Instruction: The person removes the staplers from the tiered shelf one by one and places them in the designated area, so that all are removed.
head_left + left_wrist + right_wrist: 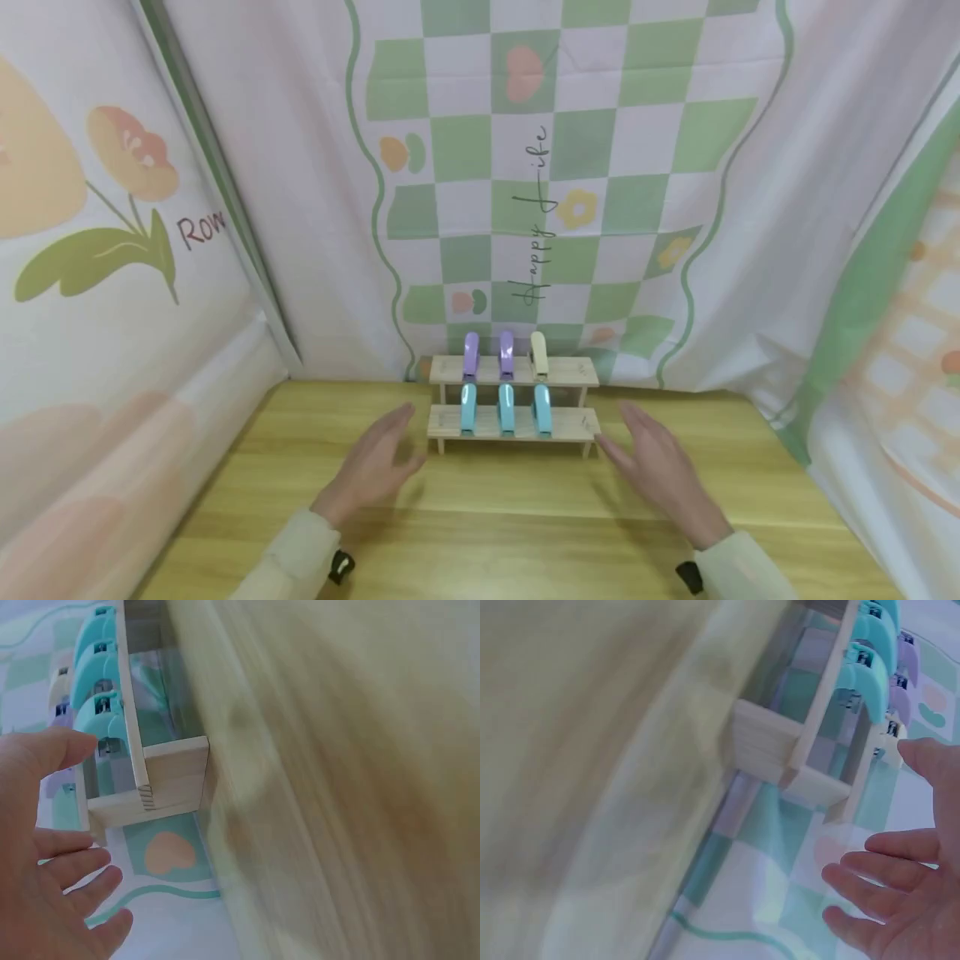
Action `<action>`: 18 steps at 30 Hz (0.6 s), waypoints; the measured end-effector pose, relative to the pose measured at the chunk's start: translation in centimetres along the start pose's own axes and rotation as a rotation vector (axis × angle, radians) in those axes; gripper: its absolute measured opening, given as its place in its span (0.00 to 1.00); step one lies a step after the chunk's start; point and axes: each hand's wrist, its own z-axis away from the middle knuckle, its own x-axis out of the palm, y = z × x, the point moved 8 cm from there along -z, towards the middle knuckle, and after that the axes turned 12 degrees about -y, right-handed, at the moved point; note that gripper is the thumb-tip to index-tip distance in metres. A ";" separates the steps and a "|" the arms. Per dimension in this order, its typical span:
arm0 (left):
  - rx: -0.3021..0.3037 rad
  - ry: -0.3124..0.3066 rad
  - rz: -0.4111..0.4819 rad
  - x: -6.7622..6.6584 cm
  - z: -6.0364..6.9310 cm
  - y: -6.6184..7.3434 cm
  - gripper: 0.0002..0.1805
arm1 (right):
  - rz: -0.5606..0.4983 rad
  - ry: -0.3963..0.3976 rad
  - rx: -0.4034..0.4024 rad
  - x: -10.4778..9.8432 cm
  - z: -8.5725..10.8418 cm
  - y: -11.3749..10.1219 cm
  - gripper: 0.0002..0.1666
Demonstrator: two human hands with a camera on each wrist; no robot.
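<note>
A two-tier wooden rack [570,423] holds small staplers standing in two rows. On the upper tier are two purple staplers, one at the left [471,357] and one in the middle [507,354], with a cream stapler [539,356] at the right. Three light-blue staplers [507,410] line the lower tier. My left hand [375,467] hovers off the rack's left end, fingers spread and holding nothing. Off the right end is my right hand [660,467], also spread and free of any object; its thumb tip appears close to the lower tier, and whether it touches I cannot tell.
The rack stands on a wood-grain table [495,533] near its back edge. Behind it hangs a green-checked curtain [517,208]. Printed fabric also borders the table on the left [97,333] and right [900,375].
</note>
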 end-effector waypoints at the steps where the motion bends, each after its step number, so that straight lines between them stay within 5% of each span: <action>1: 0.005 -0.003 0.039 0.0 -0.3 -0.1 0.46 | -0.038 -0.006 0.011 -0.1 -0.3 -0.2 0.47; 9: 0.045 -0.032 0.258 0.2 -3.4 -0.9 0.45 | -0.206 0.071 -0.013 -1.1 -3.8 -2.6 0.41; 18: 0.027 -0.078 0.328 1.2 -5.9 -1.3 0.48 | -0.285 0.123 -0.011 -0.5 -7.8 -5.2 0.37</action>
